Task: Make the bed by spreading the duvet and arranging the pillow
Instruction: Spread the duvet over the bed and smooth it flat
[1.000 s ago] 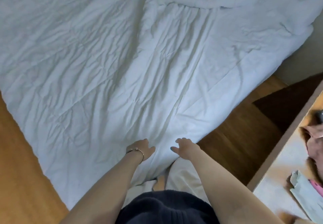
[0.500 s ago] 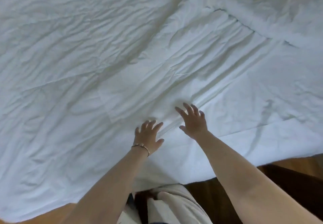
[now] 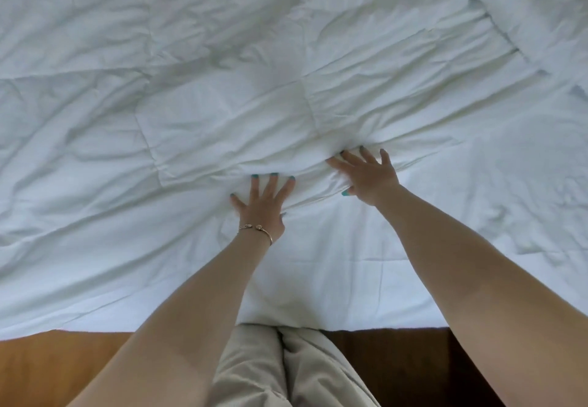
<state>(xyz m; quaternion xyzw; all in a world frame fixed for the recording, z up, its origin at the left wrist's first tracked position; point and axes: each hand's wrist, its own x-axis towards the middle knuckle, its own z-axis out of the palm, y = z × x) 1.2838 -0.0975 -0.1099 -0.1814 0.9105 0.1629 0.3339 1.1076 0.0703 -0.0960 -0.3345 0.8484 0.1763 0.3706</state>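
Observation:
A white, wrinkled duvet point(image 3: 222, 98) covers the bed and fills most of the head view. My left hand point(image 3: 262, 204), with a bracelet at the wrist, lies flat on it with fingers spread. My right hand point(image 3: 369, 174) presses flat beside it, fingers spread, and a ridge of fabric is bunched just ahead of both hands. A folded-over part of the duvet point(image 3: 525, 15) lies at the upper right. No pillow is in view.
The duvet's near edge hangs at the bed's side, just in front of my legs in light trousers point(image 3: 286, 368). Wooden floor point(image 3: 57, 365) shows at the lower left, and darker floor point(image 3: 397, 362) at the lower right.
Both hands have slid forward from the duvet's near edge toward the middle of the bed, fingers spreading flat. The view has moved in over the bed, and the table at the right has left view.

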